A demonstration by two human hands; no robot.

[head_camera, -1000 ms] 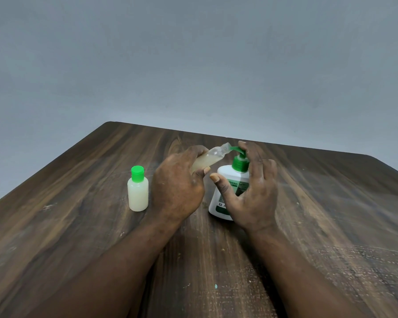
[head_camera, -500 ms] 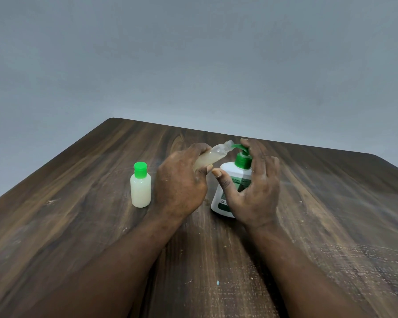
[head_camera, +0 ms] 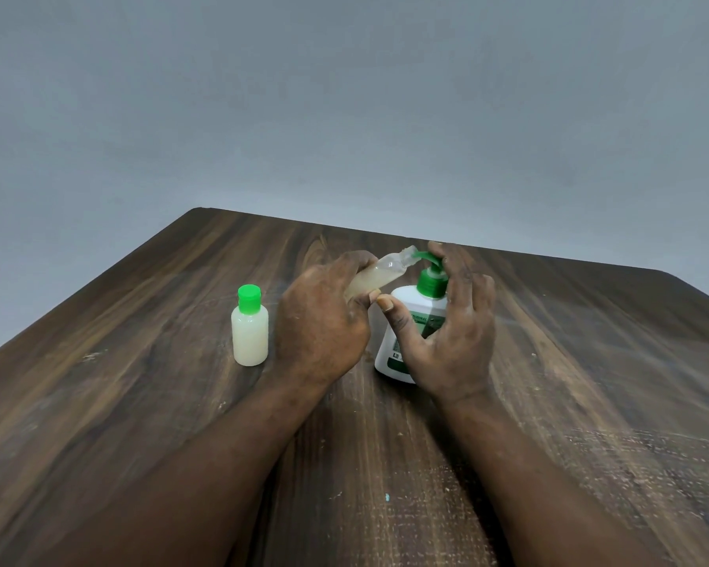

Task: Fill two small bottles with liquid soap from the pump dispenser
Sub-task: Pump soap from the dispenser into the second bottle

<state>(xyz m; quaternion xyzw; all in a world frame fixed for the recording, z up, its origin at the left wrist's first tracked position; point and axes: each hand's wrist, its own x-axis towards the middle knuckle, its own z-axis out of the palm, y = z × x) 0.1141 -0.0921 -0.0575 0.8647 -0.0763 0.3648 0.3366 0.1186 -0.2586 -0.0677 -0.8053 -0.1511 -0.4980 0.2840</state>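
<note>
Small bottle (head_camera: 379,276), clamped in our left hand (head_camera: 320,333), tilts above the counter (head_camera: 140,403) so its mouth meets the spout (head_camera: 422,255), while our right hand (head_camera: 451,345) wraps its fingers (head_camera: 441,255) round the pump dispenser (head_camera: 406,321) to press.

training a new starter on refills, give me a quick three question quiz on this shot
1. True or false: the capped small bottle stands upright on the table, to the left of the left hand.
2. The open small bottle held in the left hand is: a) upright on the table b) tilted, with its mouth at the spout of the pump dispenser c) lying flat on the table
3. Which hand has a finger on the green pump head?
Key: 1 true; 2 b; 3 the right hand.
</note>
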